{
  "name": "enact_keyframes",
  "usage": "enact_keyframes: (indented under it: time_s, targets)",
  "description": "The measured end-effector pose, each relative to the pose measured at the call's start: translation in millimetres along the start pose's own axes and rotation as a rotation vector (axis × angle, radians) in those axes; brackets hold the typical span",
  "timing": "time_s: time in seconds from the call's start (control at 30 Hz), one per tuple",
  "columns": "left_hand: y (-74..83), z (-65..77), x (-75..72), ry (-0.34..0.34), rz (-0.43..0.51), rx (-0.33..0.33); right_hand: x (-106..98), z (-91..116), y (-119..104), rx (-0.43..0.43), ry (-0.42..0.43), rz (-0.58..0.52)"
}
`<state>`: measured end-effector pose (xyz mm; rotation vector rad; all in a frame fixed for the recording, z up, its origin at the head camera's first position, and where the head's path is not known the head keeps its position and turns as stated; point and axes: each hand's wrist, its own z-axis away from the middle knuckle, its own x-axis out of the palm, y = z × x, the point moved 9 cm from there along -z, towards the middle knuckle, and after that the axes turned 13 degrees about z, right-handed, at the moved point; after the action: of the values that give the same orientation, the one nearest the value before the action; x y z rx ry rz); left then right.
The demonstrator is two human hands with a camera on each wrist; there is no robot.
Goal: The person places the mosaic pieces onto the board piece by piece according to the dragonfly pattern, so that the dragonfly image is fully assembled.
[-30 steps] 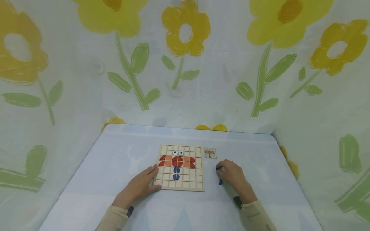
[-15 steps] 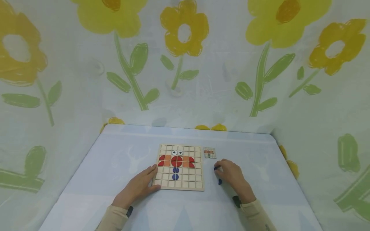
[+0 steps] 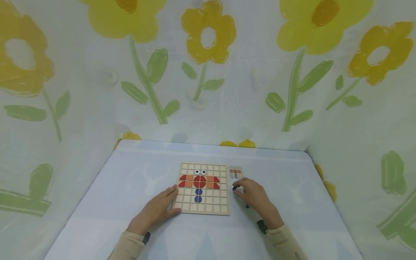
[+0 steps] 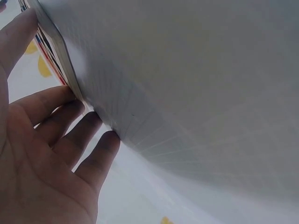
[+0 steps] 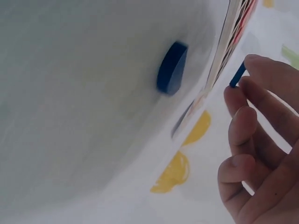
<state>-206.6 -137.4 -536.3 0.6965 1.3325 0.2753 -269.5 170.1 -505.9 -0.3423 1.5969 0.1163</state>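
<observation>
A square wooden grid board (image 3: 214,208) lies on the table. Its tiles form a figure: two eye tiles (image 3: 200,172), a red circle (image 3: 199,181) flanked by orange squares and red quarter-circles, and blue half-circles (image 3: 198,195) below. My left hand (image 3: 157,208) rests against the board's left side, fingers along the edge, thumb at the near corner. Right of the board, my right hand (image 3: 256,196) pinches a small blue piece (image 5: 238,76) between thumb and index finger, seen edge-on in the right wrist view. Another blue half-circle piece (image 5: 172,70) lies on the table, mostly hidden under that hand in the head view.
A small pattern card (image 3: 236,172) showing a similar figure lies beside the board's upper right corner. The pale table (image 3: 130,169) ends at a flower-printed cloth wall (image 3: 227,119) at the back and on both sides.
My right hand has lifted a blue piece and moved left toward the board, leaving another blue piece on the table. My left hand has stayed at the board's edge.
</observation>
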Motion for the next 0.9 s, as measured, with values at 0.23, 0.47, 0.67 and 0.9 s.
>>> enact_keyframes:
  time_s: [0.23,0.47,0.67,0.9]
  targets:
    - [-2.9,-0.9,1.3,0.0,-0.013,-0.011,-3,-2,-24,-0.074,0.04,-0.017]
    - [-2.8,-2.1,1.6,0.004,-0.004,0.003,-3,-6,-56,-0.168,0.045,-0.033]
    - [-2.7,-1.6,1.2,0.005,0.003,0.01,-1,-8,-84,-0.272,0.025,-0.056]
    - [-2.0,-1.3,0.8,0.012,-0.003,0.019,9,-6,-111,-0.313,-0.002,-0.036]
